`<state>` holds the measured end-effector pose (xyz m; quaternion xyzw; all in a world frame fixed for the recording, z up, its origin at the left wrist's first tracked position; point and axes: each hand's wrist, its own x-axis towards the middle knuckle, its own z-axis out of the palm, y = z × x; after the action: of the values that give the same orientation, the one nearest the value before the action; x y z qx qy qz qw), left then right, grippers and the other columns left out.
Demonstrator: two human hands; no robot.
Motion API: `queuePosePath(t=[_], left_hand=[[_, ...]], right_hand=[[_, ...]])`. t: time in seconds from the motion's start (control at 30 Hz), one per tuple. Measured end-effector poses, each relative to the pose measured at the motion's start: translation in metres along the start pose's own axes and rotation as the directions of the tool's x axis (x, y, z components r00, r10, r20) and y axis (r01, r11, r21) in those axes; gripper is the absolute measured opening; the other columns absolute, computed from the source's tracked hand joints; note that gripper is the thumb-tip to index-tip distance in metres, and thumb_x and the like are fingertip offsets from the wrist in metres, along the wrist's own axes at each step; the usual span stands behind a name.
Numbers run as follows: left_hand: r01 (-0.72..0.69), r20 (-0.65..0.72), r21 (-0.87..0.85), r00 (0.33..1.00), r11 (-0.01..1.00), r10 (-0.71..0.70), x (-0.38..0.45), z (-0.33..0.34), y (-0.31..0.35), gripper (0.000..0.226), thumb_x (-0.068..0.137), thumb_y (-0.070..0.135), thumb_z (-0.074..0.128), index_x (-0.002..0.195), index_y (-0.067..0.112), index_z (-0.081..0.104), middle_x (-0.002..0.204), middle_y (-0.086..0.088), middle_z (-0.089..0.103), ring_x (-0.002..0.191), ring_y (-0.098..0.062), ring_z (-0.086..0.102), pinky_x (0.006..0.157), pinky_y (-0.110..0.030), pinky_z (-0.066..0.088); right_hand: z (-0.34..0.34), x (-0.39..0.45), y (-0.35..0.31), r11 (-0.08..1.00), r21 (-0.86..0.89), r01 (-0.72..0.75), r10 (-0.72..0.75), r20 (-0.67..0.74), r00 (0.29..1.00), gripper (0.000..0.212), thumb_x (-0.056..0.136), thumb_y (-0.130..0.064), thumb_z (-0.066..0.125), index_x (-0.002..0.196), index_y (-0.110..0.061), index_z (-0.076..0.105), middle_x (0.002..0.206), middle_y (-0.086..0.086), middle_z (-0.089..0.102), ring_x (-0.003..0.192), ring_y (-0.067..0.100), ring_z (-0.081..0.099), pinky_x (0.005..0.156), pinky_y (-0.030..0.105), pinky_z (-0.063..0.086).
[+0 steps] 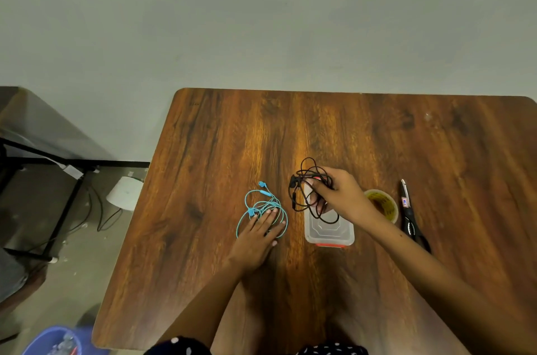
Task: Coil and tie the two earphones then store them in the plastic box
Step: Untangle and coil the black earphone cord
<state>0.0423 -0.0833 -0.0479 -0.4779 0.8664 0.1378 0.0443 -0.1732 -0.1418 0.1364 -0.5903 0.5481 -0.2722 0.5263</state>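
Note:
A loose tangle of blue earphones (255, 203) lies on the wooden table (203, 151). My left hand (258, 234) rests flat on its near part, fingers straight. To the right, my right hand (340, 194) grips a bunch of black earphones (305, 180). Their loops hang over the far end of a clear plastic box (329, 234) with a red clip at its near edge. The box stands open and shows nothing inside apart from the dangling black loop.
A roll of yellowish tape (383, 206) sits right of the box, partly behind my right wrist. Black-handled scissors (409, 215) lie beyond it. Left of the table are a black metal frame (66, 180), cables and a blue tub (55, 340) on the floor.

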Motion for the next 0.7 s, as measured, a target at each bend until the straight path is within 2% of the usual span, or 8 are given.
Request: queuePosePath(t=[0.1,0.2,0.27,0.4,0.53,0.6,0.63,0.7], left_hand=[[0.006,0.012,0.001,1.0,1.0,-0.007,0.017,-0.014,-0.026,0.052,0.094,0.033,0.03,0.144,0.019,0.034,0.149,-0.008,0.037,0.138,-0.02,0.023,0.109,-0.042,0.035],[0.01,0.01,-0.069,1.0,0.998,-0.009,0.034,-0.034,-0.04,0.049,0.097,0.028,0.03,0.144,0.014,0.036,0.154,-0.012,0.022,0.143,-0.028,0.017,0.115,-0.042,0.013],[0.041,-0.07,-0.113,0.996,0.993,-0.049,0.042,-0.045,-0.04,0.04,0.096,0.021,0.044,0.134,0.011,0.051,0.154,-0.016,0.026,0.143,-0.033,0.023,0.117,-0.043,0.014],[0.064,-0.317,-0.181,0.941,0.981,-0.12,0.037,-0.062,-0.02,0.029,0.083,0.013,0.066,0.11,0.001,0.066,0.134,-0.02,0.052,0.125,-0.037,0.048,0.105,-0.05,0.039],[0.069,-0.467,-0.375,0.847,0.925,-0.253,0.011,-0.062,0.0,0.022,0.085,0.007,0.057,0.104,0.012,0.066,0.125,-0.009,0.056,0.117,-0.022,0.051,0.093,-0.038,0.047],[0.027,-0.387,-0.711,0.819,0.702,-0.424,-0.003,-0.069,0.014,0.03,0.085,0.005,0.049,0.105,0.018,0.066,0.121,-0.002,0.06,0.114,-0.009,0.053,0.092,-0.028,0.046],[-0.002,-0.29,-0.861,0.823,0.508,-0.489,-0.011,-0.077,0.022,0.032,0.085,0.008,0.045,0.106,0.021,0.065,0.115,0.003,0.063,0.109,-0.003,0.056,0.089,-0.025,0.047],[-0.014,-0.09,-0.988,0.866,0.157,-0.491,-0.025,-0.088,0.038,0.036,0.086,0.016,0.039,0.111,0.021,0.064,0.109,0.008,0.068,0.103,0.0,0.061,0.086,-0.021,0.047]], right_hand=[[0.0,-0.002,-0.001,1.0,-0.011,0.006,-0.006,0.005,1.0,0.02,0.096,-0.01,0.05,0.087,-0.025,0.06,0.061,0.006,0.063,0.044,0.012,0.056,0.045,0.024,0.05],[0.002,-0.005,-0.003,0.998,-0.056,0.024,-0.024,0.016,1.0,0.012,0.096,-0.013,0.051,0.092,-0.021,0.06,0.063,0.006,0.063,0.045,0.009,0.057,0.045,0.023,0.05],[0.004,-0.009,-0.004,0.997,-0.072,0.025,-0.023,0.028,0.999,0.008,0.096,-0.015,0.052,0.096,-0.016,0.06,0.064,0.007,0.062,0.046,0.009,0.058,0.046,0.022,0.051],[0.008,-0.021,-0.002,0.996,-0.074,0.04,-0.033,0.086,0.996,0.008,0.096,-0.013,0.052,0.099,-0.013,0.06,0.065,0.007,0.063,0.048,0.008,0.059,0.045,0.018,0.05],[0.013,-0.034,0.006,0.995,-0.089,0.052,-0.043,0.101,0.994,0.011,0.095,-0.013,0.053,0.096,-0.022,0.059,0.065,0.001,0.064,0.052,0.005,0.062,0.053,0.022,0.053],[0.017,-0.041,0.011,0.998,-0.054,0.022,-0.016,0.109,0.994,0.01,0.095,-0.014,0.053,0.097,-0.021,0.06,0.064,-0.001,0.065,0.053,0.007,0.063,0.052,0.024,0.053],[0.019,-0.044,0.014,0.999,-0.035,-0.002,0.006,0.116,0.993,0.009,0.095,-0.015,0.053,0.099,-0.019,0.06,0.063,-0.001,0.065,0.052,0.008,0.063,0.051,0.024,0.053],[0.024,-0.048,0.016,0.999,0.003,-0.045,0.044,0.128,0.991,0.011,0.096,-0.017,0.053,0.104,-0.017,0.06,0.062,-0.002,0.066,0.051,0.007,0.062,0.049,0.022,0.052]])
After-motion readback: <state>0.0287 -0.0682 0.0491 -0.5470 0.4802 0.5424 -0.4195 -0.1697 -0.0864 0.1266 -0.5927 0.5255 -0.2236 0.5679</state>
